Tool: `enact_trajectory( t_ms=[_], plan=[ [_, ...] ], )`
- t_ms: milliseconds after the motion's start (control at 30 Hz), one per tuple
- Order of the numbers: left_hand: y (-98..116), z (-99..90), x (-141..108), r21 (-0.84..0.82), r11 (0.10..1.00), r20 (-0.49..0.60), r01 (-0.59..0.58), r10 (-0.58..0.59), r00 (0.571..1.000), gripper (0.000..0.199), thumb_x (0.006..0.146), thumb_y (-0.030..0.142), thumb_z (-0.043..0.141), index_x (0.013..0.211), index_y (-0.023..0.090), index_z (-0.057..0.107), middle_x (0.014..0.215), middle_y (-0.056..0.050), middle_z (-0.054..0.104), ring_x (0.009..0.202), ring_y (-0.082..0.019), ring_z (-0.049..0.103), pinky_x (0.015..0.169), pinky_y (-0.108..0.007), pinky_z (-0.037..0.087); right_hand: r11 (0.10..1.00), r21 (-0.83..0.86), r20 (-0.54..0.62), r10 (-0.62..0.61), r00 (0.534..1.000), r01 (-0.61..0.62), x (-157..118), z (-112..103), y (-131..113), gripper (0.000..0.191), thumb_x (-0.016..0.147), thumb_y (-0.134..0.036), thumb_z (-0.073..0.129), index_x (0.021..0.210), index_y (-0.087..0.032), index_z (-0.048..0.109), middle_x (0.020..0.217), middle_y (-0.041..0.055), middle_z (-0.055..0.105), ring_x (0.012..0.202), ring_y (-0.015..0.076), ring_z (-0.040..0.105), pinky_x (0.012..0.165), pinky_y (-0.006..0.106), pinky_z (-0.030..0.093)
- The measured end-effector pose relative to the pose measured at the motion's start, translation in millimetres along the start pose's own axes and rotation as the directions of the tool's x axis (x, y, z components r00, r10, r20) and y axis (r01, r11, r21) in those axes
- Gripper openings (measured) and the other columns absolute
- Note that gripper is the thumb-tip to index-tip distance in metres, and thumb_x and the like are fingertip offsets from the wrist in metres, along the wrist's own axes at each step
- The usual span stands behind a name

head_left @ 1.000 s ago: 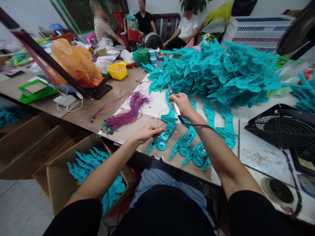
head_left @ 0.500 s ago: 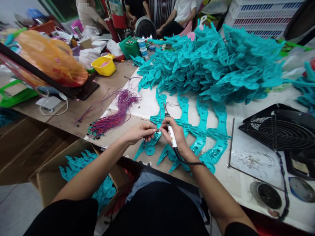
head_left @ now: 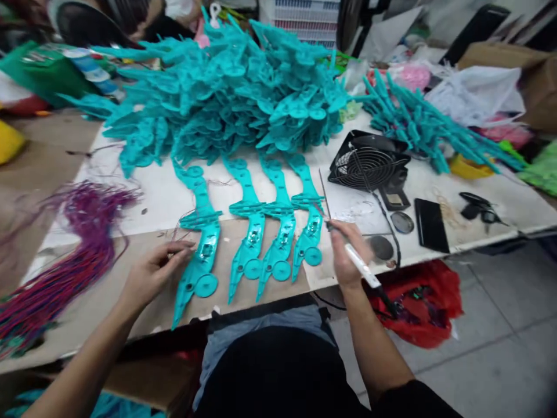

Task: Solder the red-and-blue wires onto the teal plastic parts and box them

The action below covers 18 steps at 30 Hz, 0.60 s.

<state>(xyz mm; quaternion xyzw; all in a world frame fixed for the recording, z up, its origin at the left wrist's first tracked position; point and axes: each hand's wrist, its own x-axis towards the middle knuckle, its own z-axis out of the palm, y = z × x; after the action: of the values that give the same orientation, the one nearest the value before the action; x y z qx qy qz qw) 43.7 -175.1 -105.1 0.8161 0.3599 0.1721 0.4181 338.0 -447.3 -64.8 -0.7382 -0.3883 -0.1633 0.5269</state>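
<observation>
My right hand is wrapped round a soldering iron with a white handle. Its dark tip points up and left, beside the rightmost teal plastic part. My left hand hovers at the left side of another teal part, its fingertips drawn together. Whatever thin thing they may hold is too small to make out. Between my hands lie two more curved teal parts, each with a round disc and a small dark component. Thin wires trail near the leftmost part.
A big heap of teal parts covers the back. Red and purple wires lie left. A black fan, a metal plate and a dark flat object are right. A red bag sits below the table edge.
The view has swung right. My hands, close together before at the leftmost part, are now wide apart; the soldering iron has moved right with my right hand, towards the metal plate.
</observation>
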Motion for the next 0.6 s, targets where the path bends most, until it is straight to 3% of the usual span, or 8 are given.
enact_trajectory(
  t_ms=[100,200,367,600],
  plan=[
    [-7,26.8,-10,0.048,0.997,-0.172,0.065,-0.056,0.983,0.036,0.084,0.053,0.062,0.093,0.019,0.072,0.096,-0.005,0.076,0.083,-0.021,0.068,0.069,-0.028,0.052,0.975,-0.197,-0.24,0.054,0.969,-0.103,-5,-36,42,0.02,0.092,-0.033,0.062,0.093,-0.019,0.076,0.087,0.0062,0.074,0.083,0.0213,0.07,0.083,0.04,0.057],
    [-1,45.6,-14,0.061,0.986,-0.291,0.157,-0.133,0.947,0.036,0.084,0.051,0.062,0.095,0.019,0.073,0.087,-0.003,0.075,0.072,-0.018,0.065,0.066,-0.027,0.051,0.927,-0.309,-0.32,0.107,0.941,-0.21,-5,-59,74,0.023,0.091,-0.035,0.06,0.087,-0.019,0.076,0.085,0.0061,0.075,0.082,0.0215,0.069,0.084,0.04,0.057],
    [23,59.0,-12,-0.007,0.966,-0.266,0.257,-0.25,0.931,0.029,0.081,0.046,0.064,0.095,0.022,0.073,0.086,0.0,0.075,0.08,-0.019,0.069,0.072,-0.028,0.055,0.864,-0.446,-0.308,0.094,0.947,-0.231,-6,-84,96,0.024,0.09,-0.036,0.06,0.085,-0.019,0.076,0.082,0.0063,0.075,0.082,0.0218,0.07,0.085,0.04,0.056],
    [49,44.8,-2,-0.198,0.873,-0.193,0.446,-0.481,0.855,0.028,0.069,0.044,0.071,0.085,0.021,0.072,0.073,0.002,0.071,0.064,-0.015,0.061,0.058,-0.023,0.051,0.852,-0.463,-0.283,0.119,0.952,-0.244,-12,-95,94,0.023,0.087,-0.035,0.062,0.079,-0.019,0.077,0.078,0.0063,0.076,0.077,0.021,0.07,0.081,0.038,0.056]
  ],
)
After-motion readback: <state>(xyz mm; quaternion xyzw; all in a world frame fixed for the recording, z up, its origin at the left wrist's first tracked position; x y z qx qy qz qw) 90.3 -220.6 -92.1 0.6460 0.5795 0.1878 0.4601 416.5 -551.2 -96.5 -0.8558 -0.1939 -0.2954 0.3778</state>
